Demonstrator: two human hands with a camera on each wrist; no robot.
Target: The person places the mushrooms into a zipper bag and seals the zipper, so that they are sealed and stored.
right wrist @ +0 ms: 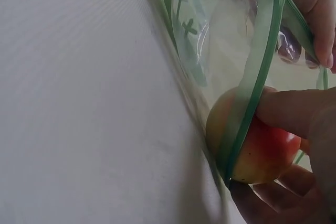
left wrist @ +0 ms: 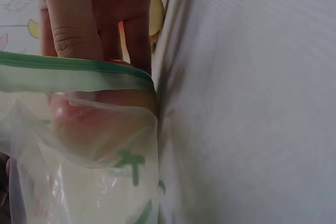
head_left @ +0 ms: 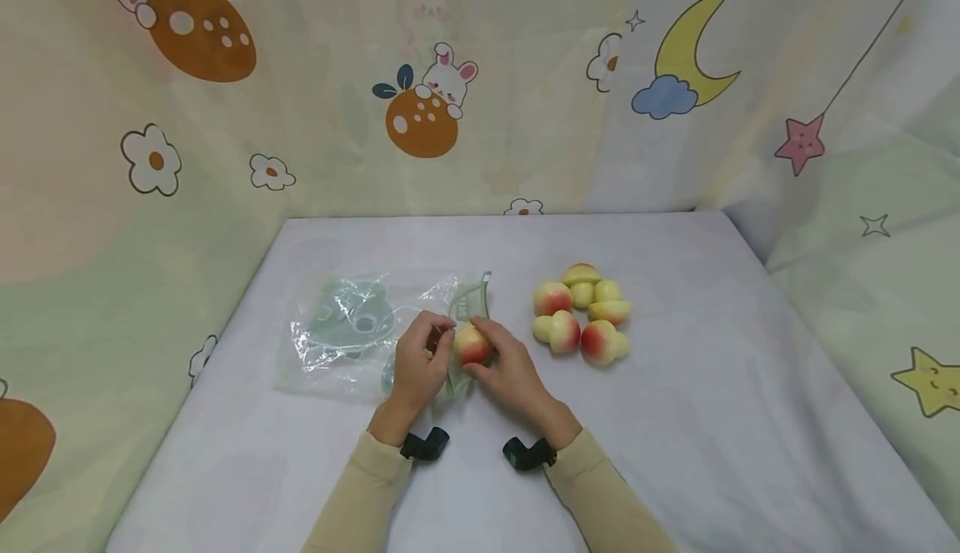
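Note:
A clear plastic zip bag with green print and a green zip strip lies flat, its mouth at the right end. My left hand pinches one side of that mouth and lifts it; some of its fingers show through the plastic in the right wrist view. With thumb and fingers round it, my right hand grips a red-and-yellow apple in the bag's mouth. The green zip strip crosses the apple, part of which is behind the plastic. In the left wrist view, the apple shows blurred through the bag.
Right of the bag, several red-and-yellow fruits and small yellow ones sit close together in a ring on the white-covered table. A patterned cloth hangs behind the table and along its sides.

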